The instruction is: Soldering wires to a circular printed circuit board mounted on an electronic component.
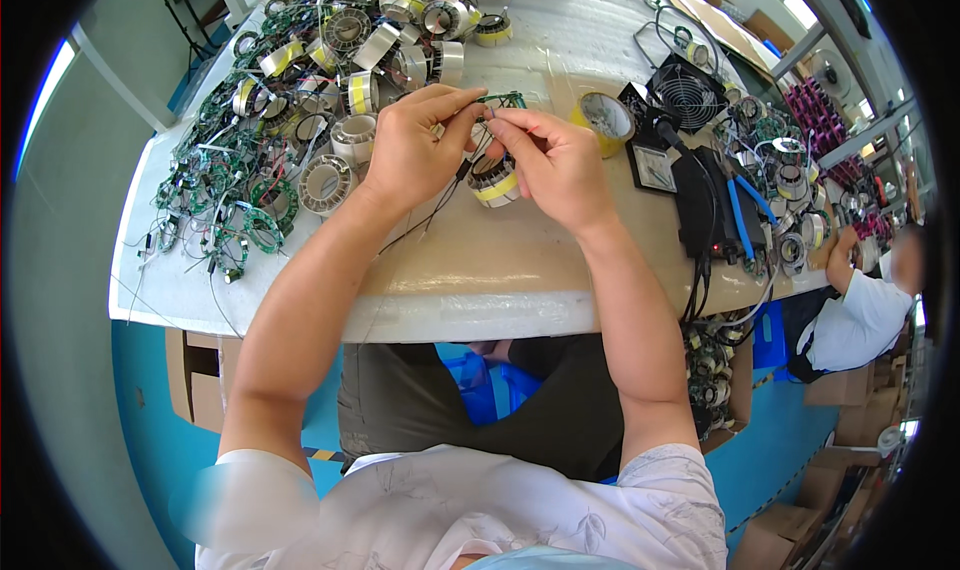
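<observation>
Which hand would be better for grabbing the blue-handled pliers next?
Probably the right hand. It's on the same side as the blue-handled pliers and nearer to them. The left hand would have to reach across. Both hands are busy at the green circuit board, though.

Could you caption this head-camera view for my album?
Left hand and right hand meet at a green circuit board, with a heap of ring-shaped parts on the table.

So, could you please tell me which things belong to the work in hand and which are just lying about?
In hand, apparently: green circuit board between left hand and right hand; yellow-banded spool below.

Probably lying about: tape roll; blue-handled tool; black fan.
</observation>
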Available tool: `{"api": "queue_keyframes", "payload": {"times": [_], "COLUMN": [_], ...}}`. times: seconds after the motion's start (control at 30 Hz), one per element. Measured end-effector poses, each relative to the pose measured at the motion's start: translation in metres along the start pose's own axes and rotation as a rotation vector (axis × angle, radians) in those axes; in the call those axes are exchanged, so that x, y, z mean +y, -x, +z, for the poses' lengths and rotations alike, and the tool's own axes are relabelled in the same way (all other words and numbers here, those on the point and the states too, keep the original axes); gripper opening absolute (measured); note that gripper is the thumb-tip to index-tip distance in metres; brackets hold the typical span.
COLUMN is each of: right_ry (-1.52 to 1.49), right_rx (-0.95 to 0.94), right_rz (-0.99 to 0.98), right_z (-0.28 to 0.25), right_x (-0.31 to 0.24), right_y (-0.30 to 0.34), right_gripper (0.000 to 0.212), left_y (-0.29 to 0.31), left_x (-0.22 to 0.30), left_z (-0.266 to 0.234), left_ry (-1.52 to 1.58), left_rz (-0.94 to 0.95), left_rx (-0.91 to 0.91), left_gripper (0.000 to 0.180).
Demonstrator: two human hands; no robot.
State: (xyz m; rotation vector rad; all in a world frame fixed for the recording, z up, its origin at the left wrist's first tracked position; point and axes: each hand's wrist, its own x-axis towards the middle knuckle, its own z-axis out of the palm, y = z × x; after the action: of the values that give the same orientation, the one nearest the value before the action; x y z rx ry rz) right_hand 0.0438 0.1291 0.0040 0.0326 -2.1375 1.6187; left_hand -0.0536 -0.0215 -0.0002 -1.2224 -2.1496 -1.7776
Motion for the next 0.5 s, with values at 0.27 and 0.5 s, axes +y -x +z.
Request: {"api": "queue_keyframes", "payload": {"times": [0.27, 0.5], "right_ry": [-0.055, -0.023], "right_rx": [0.008, 0.006], "right_rz": [-0.005, 0.021], "right_z": [0.0031, 0.0000], "right_x": [-0.0020, -0.0019], "right_y": [0.0012, 0.0001], "right_gripper": [0.015, 0.013], "left_y": [0.0012, 0.0020], "left_x": [-0.0020, -0.0025], "left_z": [0.0009, 0.0030], "left_ry": [-0.047, -0.073], "left_rz": [0.038, 0.087], "left_rx": [-0.038, -0.047], "left_gripper": [0.023, 0.022]}}
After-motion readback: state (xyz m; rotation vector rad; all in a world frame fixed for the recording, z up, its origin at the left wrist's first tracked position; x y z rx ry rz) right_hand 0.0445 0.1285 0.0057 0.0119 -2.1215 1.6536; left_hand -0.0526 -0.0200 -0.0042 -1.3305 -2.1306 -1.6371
